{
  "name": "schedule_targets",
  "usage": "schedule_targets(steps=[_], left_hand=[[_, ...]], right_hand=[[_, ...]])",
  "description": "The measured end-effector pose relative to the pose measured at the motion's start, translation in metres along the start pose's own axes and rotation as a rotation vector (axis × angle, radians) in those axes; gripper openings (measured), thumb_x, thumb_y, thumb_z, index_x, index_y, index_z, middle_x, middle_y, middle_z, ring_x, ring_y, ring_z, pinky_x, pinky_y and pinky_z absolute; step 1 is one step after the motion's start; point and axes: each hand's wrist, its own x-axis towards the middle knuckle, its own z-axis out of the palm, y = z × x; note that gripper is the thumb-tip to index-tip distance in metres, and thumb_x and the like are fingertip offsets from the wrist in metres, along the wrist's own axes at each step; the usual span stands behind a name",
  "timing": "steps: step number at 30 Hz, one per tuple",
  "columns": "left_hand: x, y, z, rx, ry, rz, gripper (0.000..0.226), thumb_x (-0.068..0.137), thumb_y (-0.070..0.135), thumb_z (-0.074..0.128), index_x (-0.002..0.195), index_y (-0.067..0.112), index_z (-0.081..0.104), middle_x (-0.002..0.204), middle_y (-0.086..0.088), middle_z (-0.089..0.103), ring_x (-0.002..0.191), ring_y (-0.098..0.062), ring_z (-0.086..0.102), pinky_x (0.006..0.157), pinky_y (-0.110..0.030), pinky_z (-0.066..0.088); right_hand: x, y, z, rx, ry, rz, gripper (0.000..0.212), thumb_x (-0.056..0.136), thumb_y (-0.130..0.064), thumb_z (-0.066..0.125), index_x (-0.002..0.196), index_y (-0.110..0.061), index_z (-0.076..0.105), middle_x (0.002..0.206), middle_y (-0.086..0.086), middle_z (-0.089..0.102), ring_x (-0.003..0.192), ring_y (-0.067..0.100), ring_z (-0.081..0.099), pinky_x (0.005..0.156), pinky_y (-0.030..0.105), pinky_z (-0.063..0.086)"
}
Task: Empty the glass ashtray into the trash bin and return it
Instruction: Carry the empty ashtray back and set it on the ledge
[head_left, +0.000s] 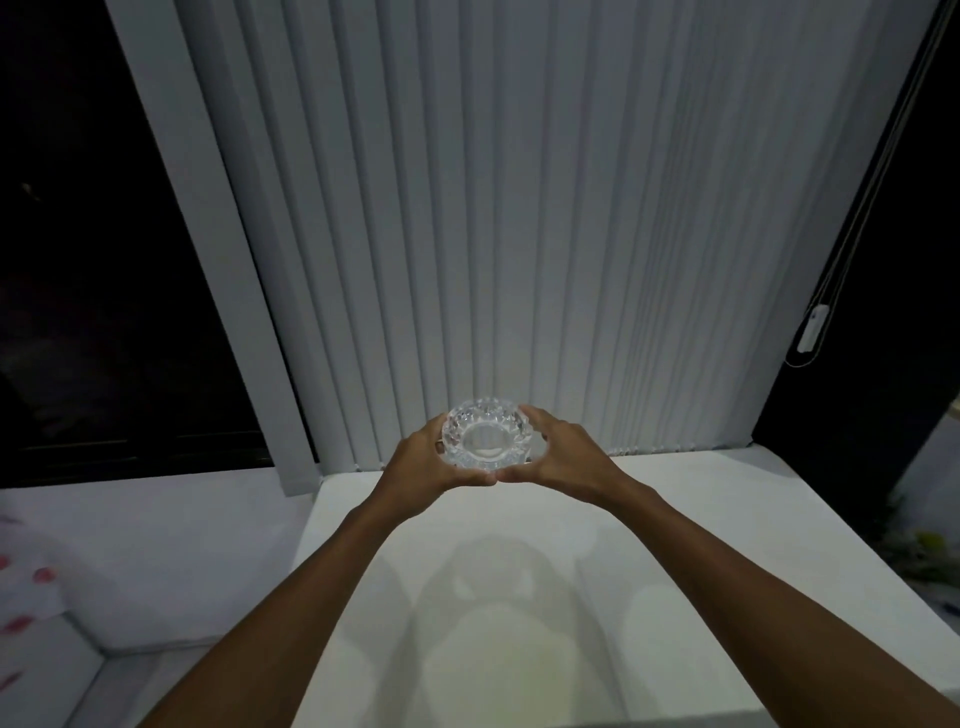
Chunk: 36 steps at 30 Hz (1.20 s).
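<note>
Grip: your left hand (423, 462) and right hand (558, 457) together cup the glass ashtray (487, 434), one on each side, fingers curled around its cut rim.
Thumbs: your two thumbs meet beneath the near edge of the ashtray, tips touching.
Ashtray position: you hold it at the far end of the white table (675, 519), close to the wall; whether its base rests on the surface or sits just above it cannot be told.
Ashtray condition: its bowl faces up and looks clear, with no visible contents.
Arms: both of your forearms extend forward over the table, which carries their shadows.
Backdrop: white vertical blinds (519, 208) hang directly behind the ashtray.
Left side: a dark window pane (104, 260) sits beside a white frame.
Right side: a blind cord with a white weight (813, 335) hangs against a dark panel.
</note>
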Motion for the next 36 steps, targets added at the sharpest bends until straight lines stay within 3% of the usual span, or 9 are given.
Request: schedule_targets(steps=[7,10,12,14,17,20,24,31,36], left_hand=[[0.043,-0.048,0.037,-0.014,0.024,-0.105,0.103,0.056,0.039,0.107,0.147,0.031,0.059,0.131,0.014,0.075,0.123,-0.009,0.07,0.103,-0.031,0.059],[0.056,-0.079,0.057,-0.027,0.008,-0.158,0.104,0.059,0.034,0.107,0.15,0.029,0.056,0.134,0.012,0.072,0.121,-0.008,0.068,0.093,-0.012,0.054],[0.064,-0.101,0.072,-0.032,-0.007,-0.193,0.098,0.061,0.031,0.106,0.146,0.029,0.057,0.13,0.016,0.071,0.114,0.002,0.067,0.083,0.001,0.048],[0.07,-0.123,0.087,-0.022,-0.022,-0.221,0.093,0.062,0.03,0.106,0.139,0.035,0.055,0.123,0.021,0.07,0.109,0.005,0.066,0.078,0.004,0.047],[0.077,-0.154,0.111,-0.014,-0.05,-0.247,0.095,0.062,0.028,0.106,0.143,0.031,0.056,0.126,0.013,0.072,0.115,-0.012,0.069,0.088,-0.01,0.054],[0.081,-0.181,0.133,0.0,-0.083,-0.285,0.1,0.062,0.029,0.106,0.147,0.027,0.054,0.133,0.008,0.071,0.122,-0.018,0.069,0.099,-0.028,0.057],[0.085,-0.204,0.161,0.027,-0.105,-0.317,0.106,0.061,0.035,0.106,0.151,0.027,0.05,0.137,0.008,0.07,0.124,-0.017,0.067,0.102,-0.031,0.056],[0.096,-0.237,0.207,0.073,-0.116,-0.356,0.106,0.06,0.036,0.106,0.151,0.03,0.05,0.137,0.008,0.069,0.121,-0.014,0.066,0.103,-0.032,0.055],[0.098,-0.259,0.227,0.1,-0.133,-0.374,0.102,0.064,0.033,0.104,0.15,0.027,0.051,0.125,0.016,0.062,0.113,-0.011,0.063,0.091,-0.022,0.048]], right_hand=[[0.05,0.065,0.024,0.056,-0.067,0.035,0.099,0.072,-0.043,0.095,0.155,-0.026,0.043,0.142,-0.008,0.061,0.112,0.002,0.052,0.074,-0.002,0.035],[0.064,0.095,0.045,0.068,-0.093,0.055,0.098,0.072,-0.043,0.095,0.154,-0.027,0.043,0.147,-0.009,0.058,0.115,0.002,0.052,0.079,-0.001,0.034],[0.069,0.115,0.06,0.085,-0.117,0.086,0.098,0.073,-0.041,0.095,0.154,-0.027,0.042,0.143,-0.013,0.057,0.115,0.002,0.051,0.081,-0.001,0.034],[0.073,0.136,0.075,0.093,-0.144,0.114,0.099,0.074,-0.042,0.094,0.155,-0.028,0.04,0.139,-0.017,0.056,0.116,0.002,0.052,0.086,0.003,0.038],[0.075,0.169,0.099,0.082,-0.163,0.145,0.097,0.074,-0.044,0.094,0.154,-0.026,0.041,0.145,-0.01,0.059,0.118,0.008,0.057,0.095,0.021,0.047],[0.074,0.199,0.119,0.072,-0.184,0.188,0.095,0.074,-0.046,0.093,0.152,-0.023,0.043,0.147,-0.004,0.058,0.117,0.011,0.057,0.093,0.023,0.045],[0.072,0.236,0.138,0.037,-0.2,0.221,0.097,0.072,-0.051,0.093,0.151,-0.022,0.044,0.146,-0.003,0.059,0.12,0.016,0.061,0.093,0.024,0.048],[0.072,0.29,0.155,-0.054,-0.187,0.292,0.098,0.067,-0.053,0.091,0.147,-0.024,0.042,0.135,-0.002,0.064,0.116,0.024,0.062,0.092,0.043,0.055],[0.075,0.314,0.169,-0.101,-0.217,0.301,0.088,0.07,-0.046,0.089,0.142,-0.023,0.044,0.133,-0.001,0.064,0.117,0.027,0.062,0.091,0.044,0.054]])
